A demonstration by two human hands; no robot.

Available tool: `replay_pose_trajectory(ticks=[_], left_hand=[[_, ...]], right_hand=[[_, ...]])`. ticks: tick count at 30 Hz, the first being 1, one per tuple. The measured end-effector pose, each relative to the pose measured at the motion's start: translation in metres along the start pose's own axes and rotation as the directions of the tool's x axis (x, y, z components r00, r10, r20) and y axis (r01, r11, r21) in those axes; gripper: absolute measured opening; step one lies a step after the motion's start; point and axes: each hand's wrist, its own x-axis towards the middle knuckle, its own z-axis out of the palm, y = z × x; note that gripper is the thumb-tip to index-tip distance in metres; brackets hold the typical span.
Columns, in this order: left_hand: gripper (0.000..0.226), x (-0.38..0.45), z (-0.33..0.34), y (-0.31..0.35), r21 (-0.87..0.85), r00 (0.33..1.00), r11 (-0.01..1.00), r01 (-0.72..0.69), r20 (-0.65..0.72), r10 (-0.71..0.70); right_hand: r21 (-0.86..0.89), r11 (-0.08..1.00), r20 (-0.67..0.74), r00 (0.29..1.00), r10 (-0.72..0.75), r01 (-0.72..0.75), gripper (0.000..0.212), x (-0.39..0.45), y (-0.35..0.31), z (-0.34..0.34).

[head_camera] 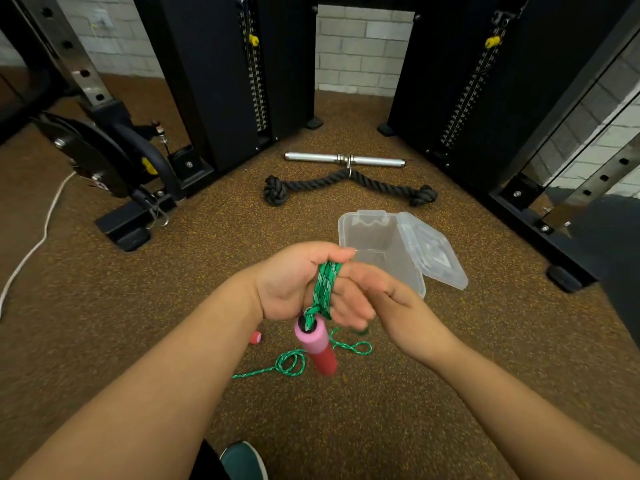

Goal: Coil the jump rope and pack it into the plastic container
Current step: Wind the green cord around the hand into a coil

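The coiling step is in hand, and judged from the slack left it is only partly done. The left hand (294, 282) holds several turns of the green jump rope (323, 285) wrapped around its curled fingers, with one pink-and-red handle (317, 348) hanging just below the palm. The right hand (377, 303) sits close against the left, its fingers curled near the wraps, though whether they pinch the rope cannot be told from here. The loose remainder of the rope (291, 363) lies in small loops on the floor below the hands, and what looks like the second handle (255, 337) rests on the floor to the left of them. The next move probably calls for drawing that slack up and laying further turns evenly over the left fingers, keeping tension so the wraps do not slip off. The clear plastic container (374, 244) stands open on the floor just beyond the hands, its lid (433, 254) folded out to the right. The floor (138, 306) is speckled brown rubber; a black gym rope (346, 183) and a metal bar (344, 160) lie farther off, between black weight machines.
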Motion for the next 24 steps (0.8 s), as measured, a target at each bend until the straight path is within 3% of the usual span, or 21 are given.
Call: replay_pose_trajectory(ticks=[3,7,11,14,19,24], left_hand=[[0.051,0.002,-0.006,-0.001,-0.094,0.981,0.984,-0.148,-0.137,0.135],[0.050,0.007,-0.013,0.002,-0.192,0.875,0.900,-0.391,-0.382,0.299],[0.082,0.004,-0.019,0.003,-0.245,0.831,0.858,-0.451,-0.467,0.303],[0.098,0.003,-0.018,0.003,-0.177,0.830,0.894,-0.413,-0.478,0.288],[0.105,0.009,-0.013,-0.002,-0.025,0.856,0.966,-0.258,-0.469,0.216],[0.106,0.010,-0.010,-0.008,0.188,0.886,0.981,-0.040,-0.447,0.122]], right_hand=[[-0.170,0.982,-0.072,0.995,0.072,-0.084,0.026,-0.004,0.006,0.002],[-0.508,0.856,-0.014,0.994,0.106,-0.099,0.021,-0.008,0.015,0.002],[-0.591,0.806,0.050,0.999,0.014,0.018,0.020,-0.011,0.005,0.008],[-0.581,0.806,0.071,0.994,-0.084,0.110,0.020,-0.012,-0.008,0.010],[-0.492,0.848,0.024,0.977,-0.213,0.197,0.025,-0.015,-0.030,0.009],[-0.281,0.947,-0.095,0.977,-0.190,0.156,0.031,-0.012,-0.047,0.003]])
